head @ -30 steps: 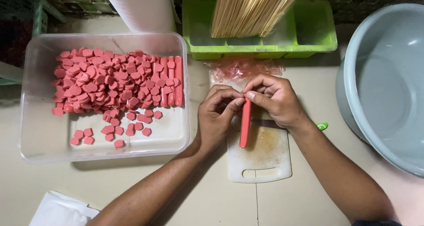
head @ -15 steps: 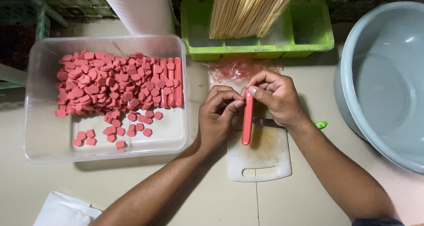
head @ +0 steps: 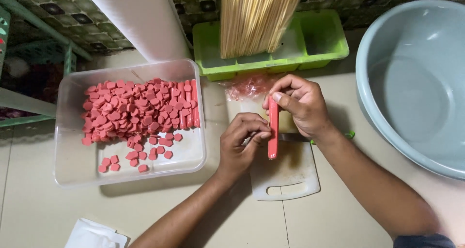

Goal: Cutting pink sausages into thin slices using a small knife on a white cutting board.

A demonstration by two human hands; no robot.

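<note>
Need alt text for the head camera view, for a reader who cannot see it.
Two bare hands hold a long pink sausage upright over a small white cutting board: the right hand grips its top, the left hand pinches its middle. A clear tub of cut pink sausage pieces sits left, with bamboo skewers in a green tray behind.

Even, fairly bright light fell from overhead, casting soft shadows beneath both forearms and beside the clear tub (head: 72, 131). A mild sheen showed inside the grey basin (head: 411, 83). The centre stayed sharp, while the upper-left corner was dim and slightly blurred.
</note>
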